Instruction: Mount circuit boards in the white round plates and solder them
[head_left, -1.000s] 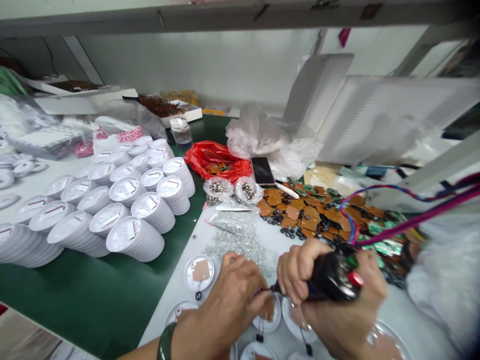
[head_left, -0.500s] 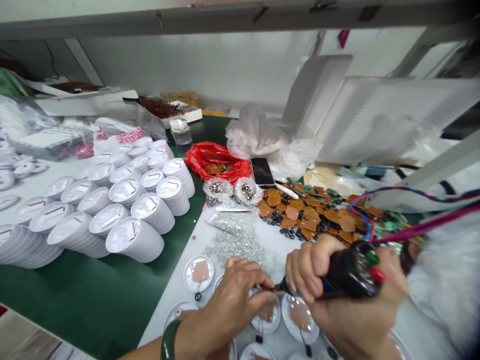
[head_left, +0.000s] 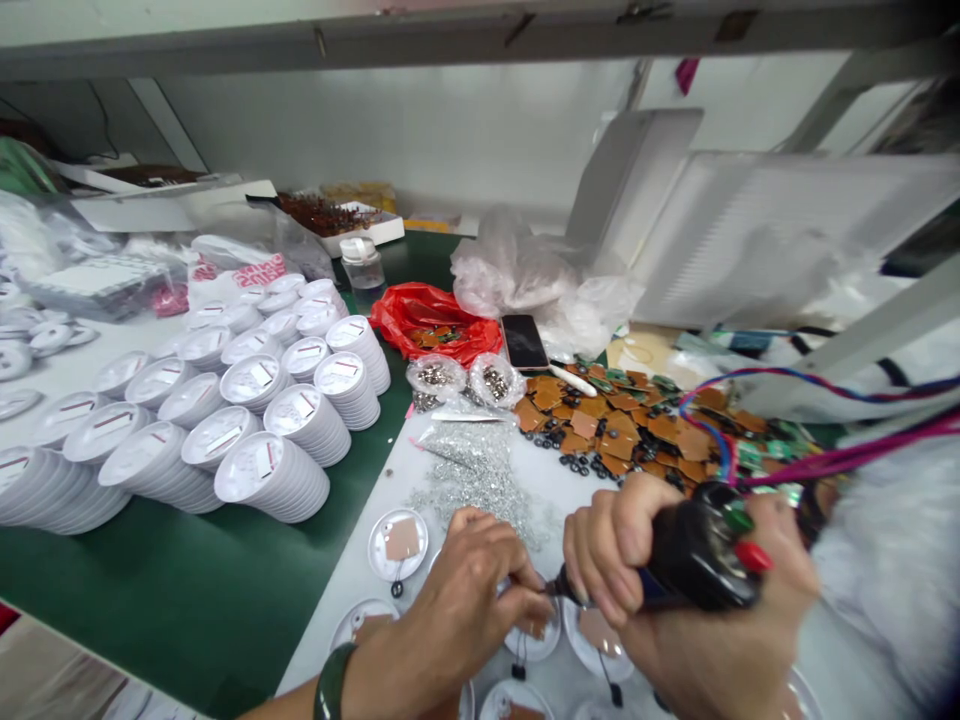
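Electric screwdriver (head_left: 701, 545) clamped in the right hand (head_left: 712, 650); its tip meets the left hand (head_left: 457, 620), fingers (head_left: 521, 600) pinched together over a white disc (head_left: 534, 640) on the worktop (head_left: 337, 600); tan-padded discs (head_left: 401, 540) lie nearby; many stacks of white discs (head_left: 271, 478) stand beyond.

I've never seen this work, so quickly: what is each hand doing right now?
Left hand: closed on a white round disc, partly hidden.
Right hand: closed around a black corded handheld tool.

White plastic discs (head_left: 270, 478) stand stacked on a green bench mat (head_left: 172, 600). Right of them lies a heap of brown square pads (head_left: 622, 430).
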